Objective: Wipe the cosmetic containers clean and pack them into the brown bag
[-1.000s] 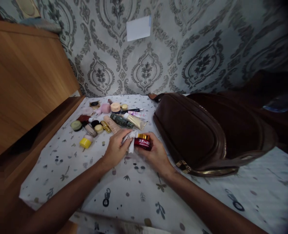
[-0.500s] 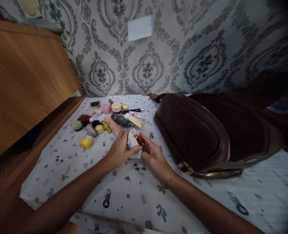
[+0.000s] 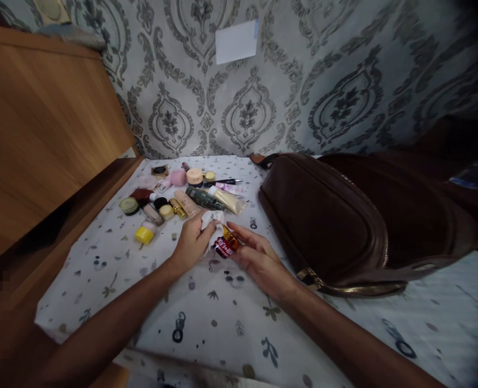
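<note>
At the left stands a cabinet [image 3: 40,97] of smooth, brown-grained wood. Next to it spreads a white sheet [image 3: 206,323], printed with small leaves and figures and lightly wrinkled. On it lie a flat, round green pot [image 3: 129,205], a squat yellow pot [image 3: 144,234], a shiny gold tube [image 3: 178,208], a dark green tube [image 3: 204,198] and a flattened cream tube [image 3: 227,200]. The left hand [image 3: 191,240] closes its fingers and thumb on a soft, crumpled white cloth [image 3: 212,219], bunched against the left side of the jar [image 3: 224,247]. The jar, glossy red with a metallic gold lid, tilts between the two hands, in front of the tubes. The right hand [image 3: 258,261] grips its right side lightly, forefinger and thumb bracketing it, the other fingers curved. At the right slumps a rounded brown bag [image 3: 323,210], leathery and smooth, edged with a toothed gold zip [image 3: 364,290].
</note>
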A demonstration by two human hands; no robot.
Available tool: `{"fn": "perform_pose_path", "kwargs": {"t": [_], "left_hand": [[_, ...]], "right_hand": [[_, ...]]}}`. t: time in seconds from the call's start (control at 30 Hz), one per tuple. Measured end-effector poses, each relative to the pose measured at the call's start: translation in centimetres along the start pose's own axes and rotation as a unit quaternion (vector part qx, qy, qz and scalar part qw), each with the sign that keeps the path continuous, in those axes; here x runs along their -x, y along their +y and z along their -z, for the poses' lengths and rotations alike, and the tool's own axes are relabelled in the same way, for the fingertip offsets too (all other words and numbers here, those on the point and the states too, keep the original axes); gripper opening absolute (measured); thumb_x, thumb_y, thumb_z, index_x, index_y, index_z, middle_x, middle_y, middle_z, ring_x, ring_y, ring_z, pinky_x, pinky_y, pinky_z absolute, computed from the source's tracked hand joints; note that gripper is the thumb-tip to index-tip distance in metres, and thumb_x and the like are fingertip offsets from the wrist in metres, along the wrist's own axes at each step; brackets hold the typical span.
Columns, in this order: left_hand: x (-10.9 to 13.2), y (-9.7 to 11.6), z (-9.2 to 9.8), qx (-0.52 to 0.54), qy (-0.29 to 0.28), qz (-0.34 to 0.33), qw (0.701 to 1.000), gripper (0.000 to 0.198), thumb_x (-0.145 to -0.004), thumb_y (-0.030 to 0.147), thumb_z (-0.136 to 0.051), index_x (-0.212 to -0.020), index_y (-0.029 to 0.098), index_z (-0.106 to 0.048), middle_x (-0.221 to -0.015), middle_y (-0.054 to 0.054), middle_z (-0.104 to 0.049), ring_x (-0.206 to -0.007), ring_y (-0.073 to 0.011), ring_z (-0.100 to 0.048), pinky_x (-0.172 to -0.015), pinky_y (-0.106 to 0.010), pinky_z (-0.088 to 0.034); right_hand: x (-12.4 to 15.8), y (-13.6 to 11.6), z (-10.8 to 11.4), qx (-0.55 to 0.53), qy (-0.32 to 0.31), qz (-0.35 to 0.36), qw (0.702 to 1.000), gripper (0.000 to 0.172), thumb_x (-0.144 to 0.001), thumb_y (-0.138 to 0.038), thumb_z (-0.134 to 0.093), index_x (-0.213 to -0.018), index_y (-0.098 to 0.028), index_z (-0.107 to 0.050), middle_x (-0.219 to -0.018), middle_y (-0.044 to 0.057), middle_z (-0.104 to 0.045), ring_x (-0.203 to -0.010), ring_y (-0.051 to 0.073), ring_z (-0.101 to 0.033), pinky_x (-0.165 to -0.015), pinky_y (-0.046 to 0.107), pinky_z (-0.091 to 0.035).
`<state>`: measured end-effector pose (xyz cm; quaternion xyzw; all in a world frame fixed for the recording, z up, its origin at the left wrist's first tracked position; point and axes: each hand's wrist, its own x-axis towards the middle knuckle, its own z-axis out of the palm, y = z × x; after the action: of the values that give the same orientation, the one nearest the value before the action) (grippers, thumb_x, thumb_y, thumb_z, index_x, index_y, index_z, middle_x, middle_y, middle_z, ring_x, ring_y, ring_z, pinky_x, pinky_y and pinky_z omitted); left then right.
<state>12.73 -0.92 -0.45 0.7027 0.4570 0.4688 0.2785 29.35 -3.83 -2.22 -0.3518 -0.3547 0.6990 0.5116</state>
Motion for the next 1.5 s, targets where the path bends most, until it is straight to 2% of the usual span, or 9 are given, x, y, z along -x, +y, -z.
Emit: {"fn": "perform_pose_path", "kwargs": {"t": [0.1, 0.23, 0.43, 0.57, 0.73, 0.9, 1.07, 1.33, 1.5], "left_hand": [[-0.1, -0.4, -0.1, 0.02, 0.016, 0.008, 1.0, 0.013, -0.091, 0.027, -0.051, -0.09, 0.017, -0.058, -0.084, -0.001, -0.062, -0.081, -0.0176, -0.058, -0.075, -0.027, -0.045], [-0.1, -0.5, 0.1, 0.02, 0.017, 0.002, 1.0, 0.024, -0.09, 0.023, -0.051, -0.112, 0.017, -0.06, -0.102, -0.003, -0.067, -0.093, -0.019, -0.061, -0.085, -0.029, -0.046], [-0.5, -0.4, 0.7, -0.009, 0.006, -0.026, 1.0, 0.032, -0.089, 0.016, -0.049, -0.117, 0.019, -0.063, -0.118, -0.004, -0.07, -0.109, -0.0223, -0.062, -0.098, -0.035, -0.046], [-0.8, -0.7, 1.2, -0.007, -0.061, -0.041, 0.997, 0.036, -0.085, 0.012, -0.049, -0.116, 0.018, -0.067, -0.121, -0.005, -0.071, -0.112, -0.0228, -0.063, -0.103, -0.037, -0.045], [-1.0, 0.0, 1.9, 0.019, -0.14, 0.028, 0.99, 0.05, -0.081, 0.008, -0.042, -0.123, 0.02, -0.066, -0.118, -0.003, -0.072, -0.111, -0.0214, -0.064, -0.103, -0.038, -0.046], [-0.4, 0.7, 1.7, 0.034, -0.19, 0.047, 0.98, 0.045, -0.092, 0.027, -0.047, -0.135, 0.02, -0.057, -0.127, -0.005, -0.067, -0.119, -0.0253, -0.061, -0.104, -0.042, -0.047], [0.3, -0.2, 0.5, -0.042, -0.183, -0.049, 0.981, 0.091, -0.071, 0.044, -0.081, -0.147, 0.018, -0.038, -0.148, -0.015, -0.048, -0.136, -0.0351, -0.045, -0.112, -0.05, -0.038], [-0.1, -0.4, 0.9, -0.051, -0.175, -0.088, 0.979, 0.07, -0.082, 0.044, -0.072, -0.141, 0.02, -0.044, -0.139, -0.015, -0.055, -0.127, -0.0314, -0.054, -0.108, -0.048, -0.042], [-0.3, -0.2, 1.5, -0.047, -0.179, -0.114, 0.976, 0.059, -0.088, 0.037, -0.067, -0.141, 0.022, -0.046, -0.139, -0.013, -0.057, -0.126, -0.0283, -0.055, -0.107, -0.045, -0.044]], "right_hand": [[0.2, -0.4, -0.2, -0.018, -0.048, -0.015, 0.999, 0.046, -0.063, -0.018, -0.072, -0.108, -0.022, -0.072, -0.111, 0.005, -0.072, -0.102, 0.024, -0.066, -0.096, 0.043, -0.052], [0.0, -0.6, -0.1, -0.066, -0.06, -0.039, 0.995, 0.042, -0.063, -0.016, -0.077, -0.105, -0.021, -0.074, -0.109, 0.005, -0.073, -0.097, 0.02, -0.067, -0.089, 0.036, -0.054], [-0.1, -0.7, -0.2, -0.066, -0.078, -0.048, 0.994, 0.04, -0.067, -0.023, -0.084, -0.104, -0.019, -0.072, -0.111, 0.006, -0.072, -0.095, 0.018, -0.068, -0.082, 0.032, -0.057], [-0.1, -0.7, -0.2, -0.051, -0.081, -0.036, 0.995, 0.035, -0.069, -0.032, -0.086, -0.098, -0.018, -0.071, -0.101, 0.006, -0.071, -0.089, 0.018, -0.068, -0.077, 0.034, -0.06], [-0.4, -0.4, -0.1, -0.02, -0.046, -0.014, 0.999, 0.037, -0.065, -0.032, -0.088, -0.093, -0.017, -0.069, -0.099, 0.005, -0.067, -0.087, 0.018, -0.067, -0.072, 0.032, -0.061], [-0.3, -0.3, -0.2, -0.006, -0.005, -0.012, 1.0, 0.04, -0.063, -0.036, -0.088, -0.088, -0.017, -0.065, -0.093, 0.004, -0.066, -0.082, 0.017, -0.066, -0.071, 0.031, -0.059], [-0.1, -0.4, -0.1, 0.01, 0.029, -0.026, 0.999, 0.04, -0.064, -0.038, -0.088, -0.088, -0.017, -0.063, -0.084, 0.001, -0.067, -0.074, 0.012, -0.063, -0.067, 0.024, -0.051], [-0.2, -1.1, -0.3, -0.046, -0.027, -0.029, 0.998, 0.038, -0.069, -0.045, -0.083, -0.091, -0.017, -0.072, -0.089, 0.003, -0.072, -0.078, 0.014, -0.066, -0.075, 0.028, -0.055], [-0.4, -1.1, 0.2, -0.052, -0.021, -0.015, 0.998, 0.035, -0.068, -0.041, -0.085, -0.088, -0.017, -0.071, -0.084, 0.002, -0.072, -0.076, 0.014, -0.067, -0.075, 0.03, -0.058]]}}
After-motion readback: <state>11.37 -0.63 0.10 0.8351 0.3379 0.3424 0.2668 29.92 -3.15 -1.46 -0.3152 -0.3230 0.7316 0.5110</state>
